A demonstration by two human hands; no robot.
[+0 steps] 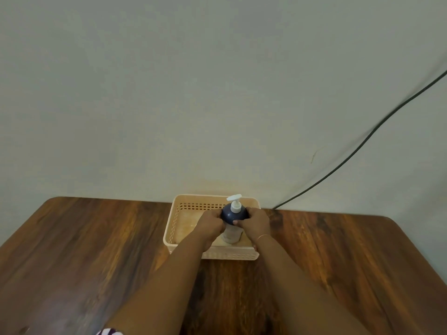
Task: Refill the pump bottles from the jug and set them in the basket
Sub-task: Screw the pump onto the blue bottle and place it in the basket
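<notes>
A dark blue pump bottle (231, 214) with a white pump head stands upright inside the beige perforated basket (179, 215), toward its right half. My left hand (210, 224) grips the bottle's left shoulder. On the other side, my right hand (257, 223) holds its right shoulder, thumb across the front. The bottle's pale lower body shows between my wrists, close to the basket floor. No jug is in view.
The basket sits at the far edge of a brown wooden table (96, 250), against a pale wall. A black cable (362, 141) runs down the wall to the table's back edge, right of the basket.
</notes>
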